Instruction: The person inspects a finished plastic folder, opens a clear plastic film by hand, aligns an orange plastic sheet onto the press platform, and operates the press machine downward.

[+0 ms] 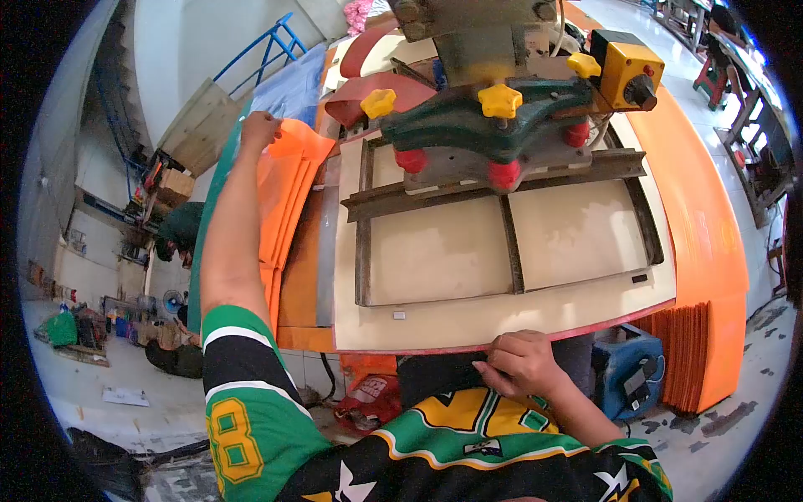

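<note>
At the far end of a stack of folded orange plastic sheets (280, 197), my left hand (261, 130) pinches the corner of a sheet, with its fingertips partly hidden. My right hand (520, 361) is curled closed by the front edge of the cream board (435, 322), and nothing shows in it. On the board lies a dark metal frame (512, 243) with a bar down its middle. Over the frame's far part stands a dark green press head (493, 117) with yellow star knobs (500, 100) and red feet (503, 174).
A yellow control box (627, 71) with a black knob is fixed right of the press head. Long orange sheets (690, 209) lie along the right, above a thick orange stack (677, 356). A blue machine (627, 372) sits below. Another person (180, 230) is at the left.
</note>
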Motion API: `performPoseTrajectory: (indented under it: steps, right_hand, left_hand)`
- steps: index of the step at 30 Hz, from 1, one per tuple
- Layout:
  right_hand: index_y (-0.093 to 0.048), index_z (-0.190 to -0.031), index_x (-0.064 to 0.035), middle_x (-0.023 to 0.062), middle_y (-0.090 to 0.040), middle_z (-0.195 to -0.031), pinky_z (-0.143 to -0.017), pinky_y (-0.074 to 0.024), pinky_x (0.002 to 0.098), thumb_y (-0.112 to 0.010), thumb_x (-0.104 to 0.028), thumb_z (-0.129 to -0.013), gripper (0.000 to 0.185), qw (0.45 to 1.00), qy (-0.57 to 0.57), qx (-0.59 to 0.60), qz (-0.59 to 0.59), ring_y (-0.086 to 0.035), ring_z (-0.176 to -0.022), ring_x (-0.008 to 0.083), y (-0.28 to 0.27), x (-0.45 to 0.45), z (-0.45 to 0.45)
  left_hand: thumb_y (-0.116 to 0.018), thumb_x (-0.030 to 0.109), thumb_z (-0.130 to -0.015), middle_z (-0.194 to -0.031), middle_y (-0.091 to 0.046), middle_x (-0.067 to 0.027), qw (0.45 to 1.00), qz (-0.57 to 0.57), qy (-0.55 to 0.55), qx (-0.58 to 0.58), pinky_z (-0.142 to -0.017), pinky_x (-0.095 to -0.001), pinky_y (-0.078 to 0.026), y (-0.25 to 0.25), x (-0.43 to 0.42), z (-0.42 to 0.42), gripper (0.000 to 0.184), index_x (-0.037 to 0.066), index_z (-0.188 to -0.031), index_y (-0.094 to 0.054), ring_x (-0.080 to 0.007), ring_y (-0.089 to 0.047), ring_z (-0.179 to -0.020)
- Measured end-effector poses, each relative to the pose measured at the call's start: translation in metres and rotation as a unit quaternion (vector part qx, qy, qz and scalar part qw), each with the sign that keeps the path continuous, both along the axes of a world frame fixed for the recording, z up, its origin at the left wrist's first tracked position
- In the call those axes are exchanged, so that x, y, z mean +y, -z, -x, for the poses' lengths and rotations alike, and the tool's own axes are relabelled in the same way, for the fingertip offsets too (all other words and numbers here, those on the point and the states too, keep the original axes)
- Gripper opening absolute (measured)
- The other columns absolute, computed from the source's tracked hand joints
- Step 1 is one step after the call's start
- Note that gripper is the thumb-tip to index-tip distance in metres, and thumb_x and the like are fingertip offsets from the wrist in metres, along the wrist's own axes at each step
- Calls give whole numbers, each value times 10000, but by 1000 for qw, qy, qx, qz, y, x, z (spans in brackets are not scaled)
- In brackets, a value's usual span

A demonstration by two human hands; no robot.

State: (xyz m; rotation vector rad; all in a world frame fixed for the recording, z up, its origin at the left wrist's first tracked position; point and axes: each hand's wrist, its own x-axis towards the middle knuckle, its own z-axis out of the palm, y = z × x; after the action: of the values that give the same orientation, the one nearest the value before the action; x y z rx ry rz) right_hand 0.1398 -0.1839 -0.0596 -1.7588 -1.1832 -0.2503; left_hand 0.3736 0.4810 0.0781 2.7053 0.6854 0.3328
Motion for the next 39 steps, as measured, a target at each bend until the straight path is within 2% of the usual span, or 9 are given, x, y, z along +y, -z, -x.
performPoseTrajectory:
  steps: [1, 3, 10, 12, 16, 25, 29, 32, 39]
  right_hand:
    - [-597, -682, -104, 40, -615, -681, -507, -489, 351, -836, -112, -739, 246, 1000, 1, 4, -9, -641, -577, 226, 0, 0, 0]
    - [-597, -682, -105, 40, -616, -680, -506, -493, 351, -836, -113, -739, 245, 1000, 2, 2, -8, -643, -577, 225, 0, 1, 0]
    - [-599, -681, -104, 59, -633, -706, -510, -505, 371, -835, -157, -759, 254, 999, -4, 10, 34, -638, -573, 247, -6, 0, -1]
    - [-594, -676, -105, 57, -626, -700, -504, -498, 372, -832, -152, -761, 258, 999, -8, 18, 35, -632, -567, 247, -9, 1, -2]
    - [-584, -670, -103, 59, -611, -693, -500, -487, 380, -827, -139, -765, 263, 999, -1, 32, 28, -627, -564, 251, -8, 2, 0]
    - [-590, -671, -98, 72, -606, -697, -510, -491, 389, -824, -134, -763, 254, 1000, 3, 9, 14, -628, -573, 266, -6, 1, 2]
    - [-593, -672, -97, 78, -605, -694, -506, -487, 389, -819, -135, -765, 247, 1000, -14, 8, 13, -626, -572, 271, -3, 1, 1]
    - [-593, -672, -93, 81, -587, -678, -503, -479, 398, -806, -151, -779, 246, 1000, -11, 9, 14, -613, -567, 280, -6, 1, 4]
    - [-624, -728, -77, 104, -594, -717, -567, -494, 456, -763, -295, -870, 295, 993, 29, 80, 86, -632, -647, 335, -30, 5, 11]
  left_hand:
    - [-730, 292, -940, -859, -772, -141, 1000, 1, 3, 2, -725, -355, -591, 4, 18, -4, 285, 8, -926, -746, -199, -763, -728]
    - [-736, 232, -936, -721, -751, -101, 984, 114, 24, -135, -610, -310, -566, 1, 23, -3, 241, 8, -846, -732, -169, -739, -614]
    - [-611, 393, -977, -848, -795, -52, 966, -100, -75, -228, -773, -343, -549, -63, 27, 27, 330, 128, -897, -790, -117, -747, -726]
    - [-640, 365, -968, -835, -795, -46, 935, -39, -57, -347, -758, -311, -547, -89, 33, 27, 307, 106, -910, -796, -119, -745, -738]
    - [-694, 208, -980, -883, -788, -91, 890, 107, 7, -442, -802, -258, -557, -154, 23, 39, 225, -11, -947, -738, -158, -751, -840]
    - [-690, 109, -989, -984, -752, -189, 725, 135, 148, -659, -845, -315, -591, -251, -43, 105, 173, -55, -997, -639, -244, -751, -880]
    - [-651, 121, -1014, -1035, -743, -207, 692, 104, 173, -693, -864, -326, -586, -293, -98, 162, 207, -83, -1050, -652, -258, -745, -900]
    - [-638, 133, -1020, -1060, -740, -209, 677, 81, 217, -699, -876, -332, -565, -299, -125, 216, 238, -95, -1085, -658, -262, -738, -942]
    - [-613, 192, -1029, -1067, -738, -236, 650, -22, 243, -720, -885, -356, -554, -239, -218, 340, 319, -113, -1100, -675, -270, -725, -936]
